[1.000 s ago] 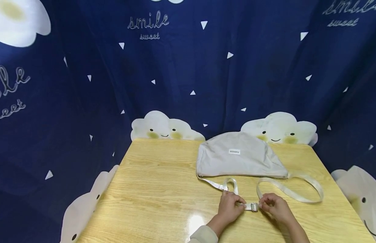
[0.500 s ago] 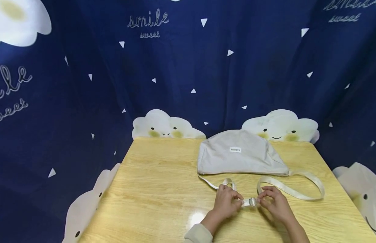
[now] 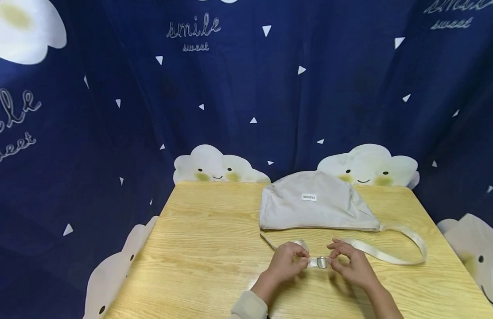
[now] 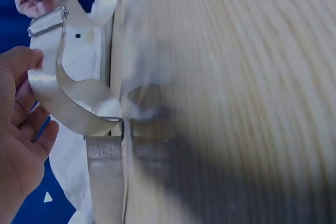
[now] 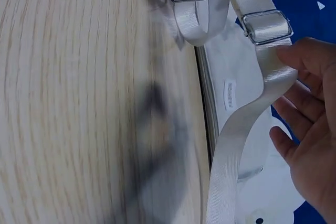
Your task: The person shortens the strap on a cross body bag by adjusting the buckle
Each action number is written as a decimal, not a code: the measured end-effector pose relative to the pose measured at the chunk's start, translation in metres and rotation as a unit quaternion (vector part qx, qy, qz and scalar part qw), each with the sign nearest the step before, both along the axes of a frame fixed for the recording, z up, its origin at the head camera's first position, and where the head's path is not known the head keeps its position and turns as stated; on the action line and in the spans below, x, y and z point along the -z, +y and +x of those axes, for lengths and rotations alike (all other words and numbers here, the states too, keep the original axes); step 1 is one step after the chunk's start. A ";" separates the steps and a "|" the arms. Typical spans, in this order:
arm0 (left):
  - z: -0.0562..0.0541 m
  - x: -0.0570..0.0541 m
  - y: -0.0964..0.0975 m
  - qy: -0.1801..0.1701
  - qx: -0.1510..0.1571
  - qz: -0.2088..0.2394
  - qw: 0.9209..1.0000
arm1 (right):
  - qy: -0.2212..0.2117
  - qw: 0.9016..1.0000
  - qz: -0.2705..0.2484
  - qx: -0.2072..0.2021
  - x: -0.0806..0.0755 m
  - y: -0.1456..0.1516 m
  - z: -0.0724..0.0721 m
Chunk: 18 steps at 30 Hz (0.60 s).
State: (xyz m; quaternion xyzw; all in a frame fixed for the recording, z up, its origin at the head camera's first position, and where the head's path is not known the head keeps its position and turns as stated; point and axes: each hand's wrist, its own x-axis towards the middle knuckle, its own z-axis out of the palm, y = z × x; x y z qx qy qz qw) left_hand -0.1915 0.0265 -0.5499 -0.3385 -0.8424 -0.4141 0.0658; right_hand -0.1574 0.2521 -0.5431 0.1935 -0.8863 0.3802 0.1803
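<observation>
A cream webbing strap [image 5: 226, 177] runs from a pale fabric bag [image 3: 318, 206] lying behind the hands. Between the hands a metal slider buckle [image 3: 321, 262] is threaded on the strap, lifted a little off the table. My left hand [image 3: 287, 262] pinches the strap just left of the buckle between thumb and finger. On the other side my right hand [image 3: 351, 262] pinches it close to the buckle's right edge. In the left wrist view the strap loops through a metal ring [image 4: 116, 127] beyond the left hand.
The light wooden table [image 3: 206, 230] extends to the left of the hands. A long loop of strap lies on it at the right. Behind the table hangs a dark blue curtain [image 3: 230, 88] with cloud faces.
Both hands have moved left and slightly up with the buckle between them, keeping their pinch on the strap. The strap loop near the right hand has been drawn along; the bag has stayed put.
</observation>
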 end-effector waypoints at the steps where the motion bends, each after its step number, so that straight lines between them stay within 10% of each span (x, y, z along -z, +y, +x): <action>1: 0.000 -0.001 -0.002 0.003 0.003 0.005 1.000 | -0.002 1.000 -0.008 -0.002 -0.001 -0.002 0.000; 18: -0.002 -0.018 -0.038 0.013 0.031 0.069 0.997 | -0.104 0.988 -0.097 -0.061 -0.012 -0.029 -0.002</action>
